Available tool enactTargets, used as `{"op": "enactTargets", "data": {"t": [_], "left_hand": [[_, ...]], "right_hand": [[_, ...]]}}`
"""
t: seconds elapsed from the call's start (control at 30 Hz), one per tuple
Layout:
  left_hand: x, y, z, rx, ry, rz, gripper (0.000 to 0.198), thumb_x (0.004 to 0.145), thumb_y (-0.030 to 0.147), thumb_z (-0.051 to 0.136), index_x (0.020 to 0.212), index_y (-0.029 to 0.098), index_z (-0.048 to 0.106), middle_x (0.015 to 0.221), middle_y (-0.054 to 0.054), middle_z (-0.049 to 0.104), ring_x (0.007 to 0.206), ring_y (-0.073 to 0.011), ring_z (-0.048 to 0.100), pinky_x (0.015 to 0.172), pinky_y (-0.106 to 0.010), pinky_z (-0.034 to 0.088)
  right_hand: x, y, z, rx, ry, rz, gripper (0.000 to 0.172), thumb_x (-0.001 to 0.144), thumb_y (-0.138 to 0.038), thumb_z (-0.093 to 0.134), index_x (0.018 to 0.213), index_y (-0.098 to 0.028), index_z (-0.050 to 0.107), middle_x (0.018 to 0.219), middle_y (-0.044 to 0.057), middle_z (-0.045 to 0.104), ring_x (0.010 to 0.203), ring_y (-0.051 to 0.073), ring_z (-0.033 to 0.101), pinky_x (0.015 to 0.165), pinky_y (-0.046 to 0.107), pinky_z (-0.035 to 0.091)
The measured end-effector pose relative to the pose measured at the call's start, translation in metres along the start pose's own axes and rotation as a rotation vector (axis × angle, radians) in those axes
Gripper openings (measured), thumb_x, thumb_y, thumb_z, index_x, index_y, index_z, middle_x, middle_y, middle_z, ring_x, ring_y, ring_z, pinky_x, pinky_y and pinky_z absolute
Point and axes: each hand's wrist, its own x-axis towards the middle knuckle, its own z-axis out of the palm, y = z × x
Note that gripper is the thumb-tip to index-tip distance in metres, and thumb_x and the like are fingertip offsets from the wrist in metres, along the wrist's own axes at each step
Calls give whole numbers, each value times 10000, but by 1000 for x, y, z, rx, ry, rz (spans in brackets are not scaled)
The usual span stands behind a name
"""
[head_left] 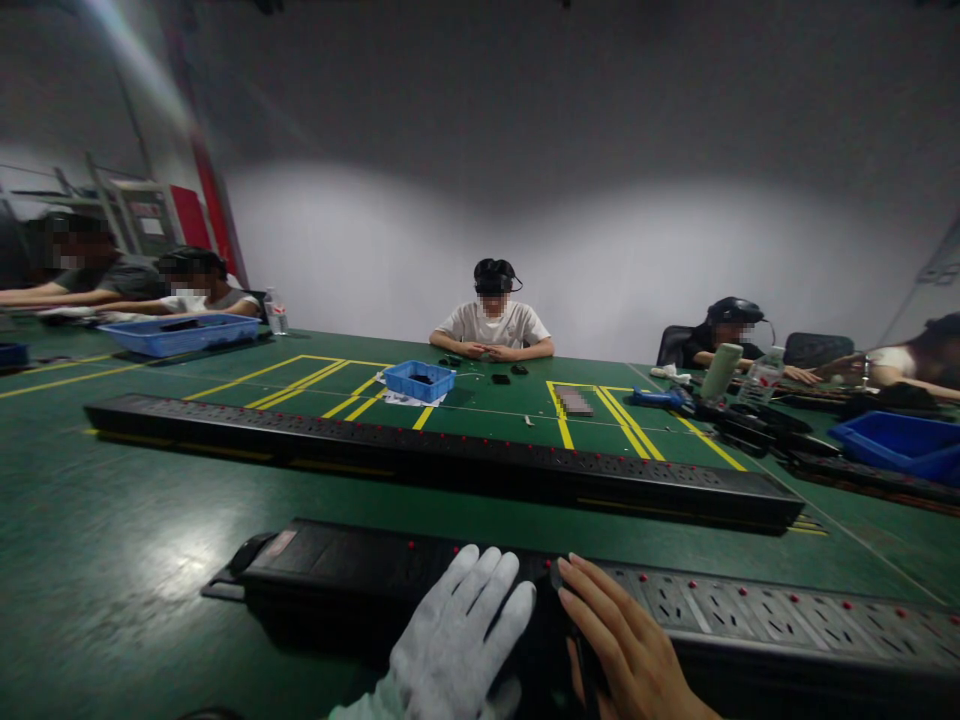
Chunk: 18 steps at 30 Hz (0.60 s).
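Note:
A long black power strip (pixel 750 610) with several sockets and small red buttons lies across the near edge of the green table (pixel 112 560). My left hand (pixel 457 640), in a white glove, rests flat on it with fingers stretched out. My right hand (pixel 622 640), bare, lies beside it on the same strip, fingers extended and together, over a dark part I cannot make out. A second long black power strip (pixel 420 455) lies further out, parallel to the first.
A person (pixel 493 325) sits opposite with arms on the table, a small blue tray (pixel 420 380) near them. Other people sit at the left and right. A larger blue tray (pixel 180 333) is at far left, another blue tray (pixel 900 443) at right with bottles and tools.

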Motion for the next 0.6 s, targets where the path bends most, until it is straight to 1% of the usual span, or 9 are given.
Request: {"op": "enactTargets", "data": {"t": [0.2,0.4,0.6], "left_hand": [[0,-1,-1,-5,-10,-1,495,897,367,485,1314,112,557,1365,-153,554,1361,-314,415,1108,-472,370],[-2,0,1,-11,-8,3,506,889,359,490,1320,103,555,1386,-163,533,1366,-324,406,1098,-483,379],[-2,0,1,-23,-13,-1,487,893,339,480,1310,104,568,1385,-164,535,1368,-327,407,1110,-488,360]], "right_hand": [[2,1,1,3,10,-9,538,828,30,419,1337,-113,519,1380,126,584,1380,242,450,1042,365,515],[2,0,1,2,18,-22,524,826,30,416,1323,-98,527,1369,131,588,1389,242,434,1048,366,507],[3,0,2,-1,19,-19,521,821,34,414,1312,-99,529,1365,133,587,1390,246,431,1041,373,509]]}}
